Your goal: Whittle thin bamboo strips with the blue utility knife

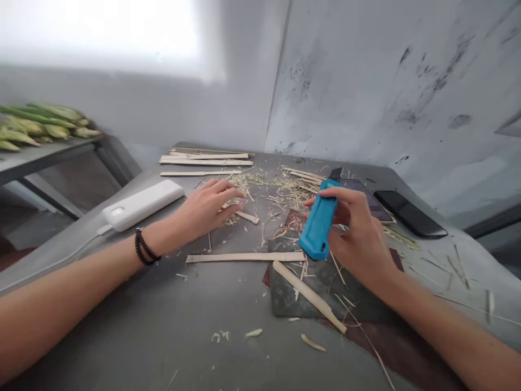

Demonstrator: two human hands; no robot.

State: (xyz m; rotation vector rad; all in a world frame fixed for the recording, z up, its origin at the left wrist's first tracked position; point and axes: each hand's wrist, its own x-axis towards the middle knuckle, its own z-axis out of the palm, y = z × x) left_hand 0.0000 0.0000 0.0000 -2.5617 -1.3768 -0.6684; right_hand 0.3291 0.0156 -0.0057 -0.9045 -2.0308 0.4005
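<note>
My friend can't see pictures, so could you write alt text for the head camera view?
A person's right hand holds a blue tool over a gray table strewn with shavings and pale strips, with the left hand among them. A white device lies at left, a black phone at right.

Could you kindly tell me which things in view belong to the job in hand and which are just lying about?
Probably part of the job: blue tool, wooden strips, dark mat.

Probably just lying about: white power bank, black phone, green vegetables.
</note>
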